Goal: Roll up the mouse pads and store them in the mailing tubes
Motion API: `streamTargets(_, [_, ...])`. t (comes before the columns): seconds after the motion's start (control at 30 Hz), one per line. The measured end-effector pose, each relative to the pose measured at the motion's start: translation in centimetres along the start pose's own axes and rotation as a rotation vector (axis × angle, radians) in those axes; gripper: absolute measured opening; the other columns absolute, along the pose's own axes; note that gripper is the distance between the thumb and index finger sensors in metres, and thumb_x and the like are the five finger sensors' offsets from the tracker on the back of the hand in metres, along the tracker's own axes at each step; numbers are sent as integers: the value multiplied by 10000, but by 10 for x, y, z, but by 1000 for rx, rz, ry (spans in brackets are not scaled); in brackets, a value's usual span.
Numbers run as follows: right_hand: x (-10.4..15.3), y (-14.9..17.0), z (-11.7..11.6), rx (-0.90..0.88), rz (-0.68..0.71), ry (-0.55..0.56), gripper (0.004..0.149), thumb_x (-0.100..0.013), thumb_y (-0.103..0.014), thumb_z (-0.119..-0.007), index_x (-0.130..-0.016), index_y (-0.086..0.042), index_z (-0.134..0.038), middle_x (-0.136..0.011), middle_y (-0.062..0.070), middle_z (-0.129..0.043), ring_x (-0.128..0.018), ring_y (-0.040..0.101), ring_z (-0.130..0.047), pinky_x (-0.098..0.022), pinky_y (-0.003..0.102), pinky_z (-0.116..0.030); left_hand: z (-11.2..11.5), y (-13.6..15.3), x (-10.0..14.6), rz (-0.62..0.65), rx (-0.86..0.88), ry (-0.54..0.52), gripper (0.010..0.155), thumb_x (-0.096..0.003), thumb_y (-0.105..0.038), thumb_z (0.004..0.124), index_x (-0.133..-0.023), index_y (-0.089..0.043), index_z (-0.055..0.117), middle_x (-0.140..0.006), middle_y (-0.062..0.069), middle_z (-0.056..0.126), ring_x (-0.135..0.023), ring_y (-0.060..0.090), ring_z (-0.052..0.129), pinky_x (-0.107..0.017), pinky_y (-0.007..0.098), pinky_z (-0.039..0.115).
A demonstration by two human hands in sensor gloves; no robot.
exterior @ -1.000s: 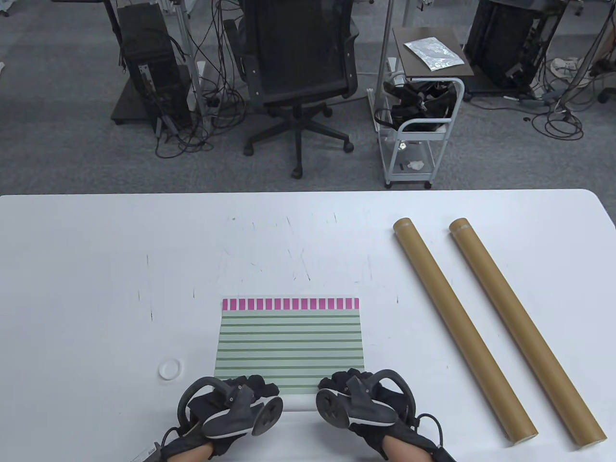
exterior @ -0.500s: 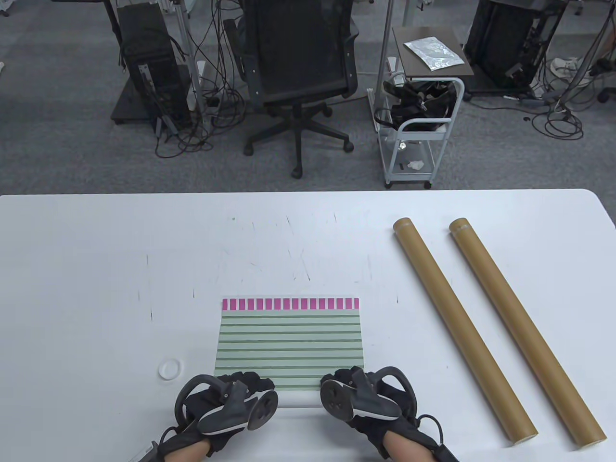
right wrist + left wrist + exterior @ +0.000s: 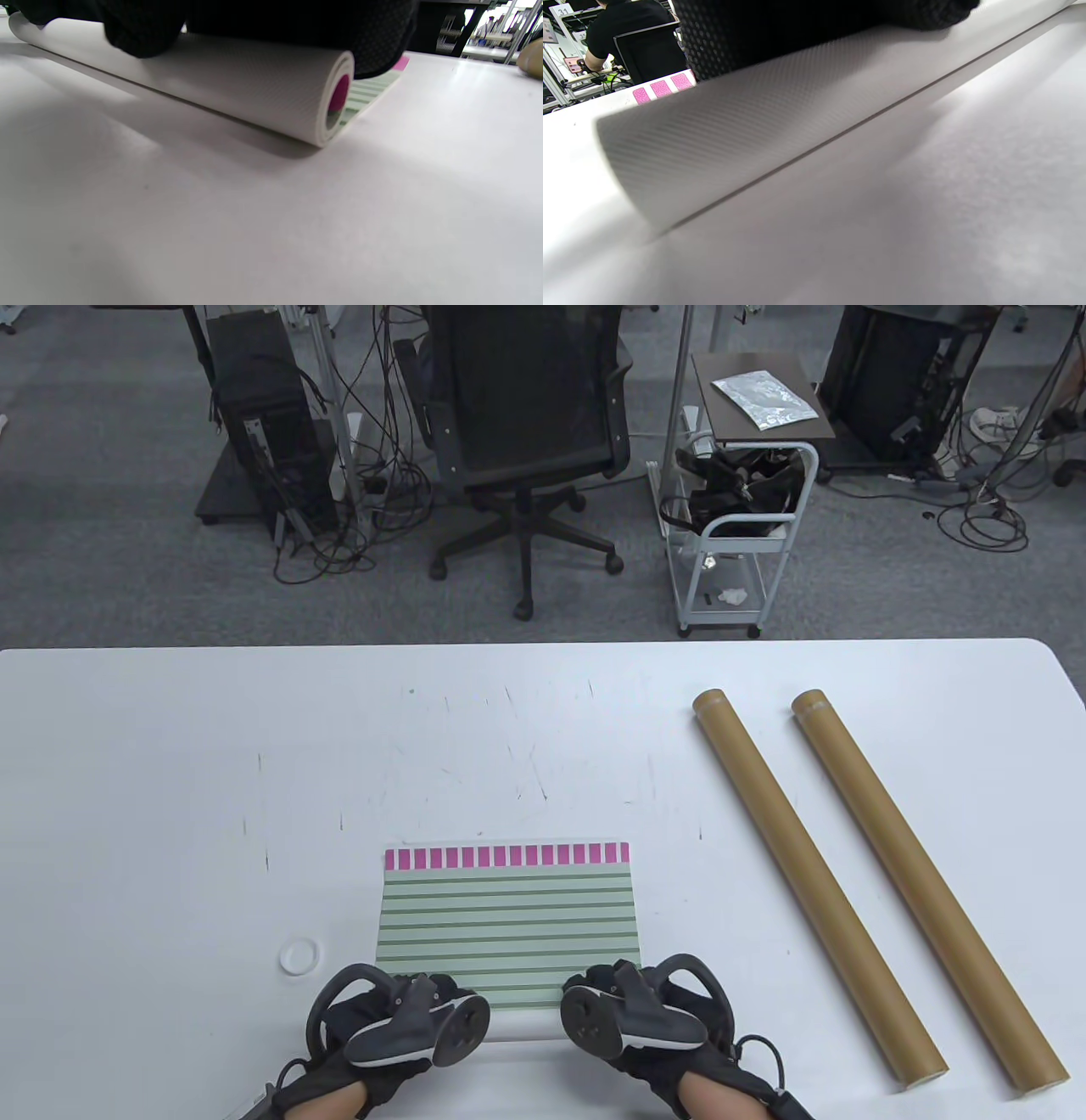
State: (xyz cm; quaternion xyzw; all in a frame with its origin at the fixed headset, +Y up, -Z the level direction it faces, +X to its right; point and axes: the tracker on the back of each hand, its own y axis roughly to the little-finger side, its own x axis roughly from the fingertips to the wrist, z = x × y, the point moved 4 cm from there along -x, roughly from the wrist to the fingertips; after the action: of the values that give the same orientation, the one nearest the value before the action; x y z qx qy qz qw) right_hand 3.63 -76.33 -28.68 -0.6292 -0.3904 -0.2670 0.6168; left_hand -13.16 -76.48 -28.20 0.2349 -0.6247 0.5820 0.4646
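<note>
White bench (image 3: 170,780) is carrying a green-striped, pink-edged rubber mouse pad (image 3: 507,925), its near edge being rolled. Left hand (image 3: 399,1027) and right hand (image 3: 636,1014) are pressing down on the roll. Next, rolling onward evenly, then reaching two brown cardboard mailing tubes (image 3: 814,882). Trackers are hiding the fingers.

On the table (image 3: 170,780), the mouse pad (image 3: 507,929) lies near the front edge, its rolled end under both hands, with two tubes (image 3: 814,882) side by side to its right.
</note>
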Motion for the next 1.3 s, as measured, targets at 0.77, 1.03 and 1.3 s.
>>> streamTargets(0.77, [-7,15,-4,32,-78,-40,553,-422,-431,-729,-932,-218,-726,-849,52,-842,-674,261,-902,-560,444,-777,4,19,-7,-68,73,28,493,-413,-485,623,-888,-400,724,-856,-108,873,-702,139,971,-513,225,860])
streamTargets(1.03, [-5,12,-3,13,-43,-95,558,-464,-421,-701,-962,-170,-726,-875,93,-835,-707,307,-885,-579,495,-753,5,15,-6,-53,46,27,506,-391,-484,658,-885,-390,720,-911,-103,828,-757,148,945,-560,261,855])
streamTargets(1.3, [-3,6,7,51,-52,72,477,-451,-371,-730,-912,-247,-726,-839,18,-840,-678,232,-888,-592,463,-754,9,17,-10,-92,22,28,502,-411,-457,579,-893,-412,711,-898,-119,809,-777,163,903,-588,280,826])
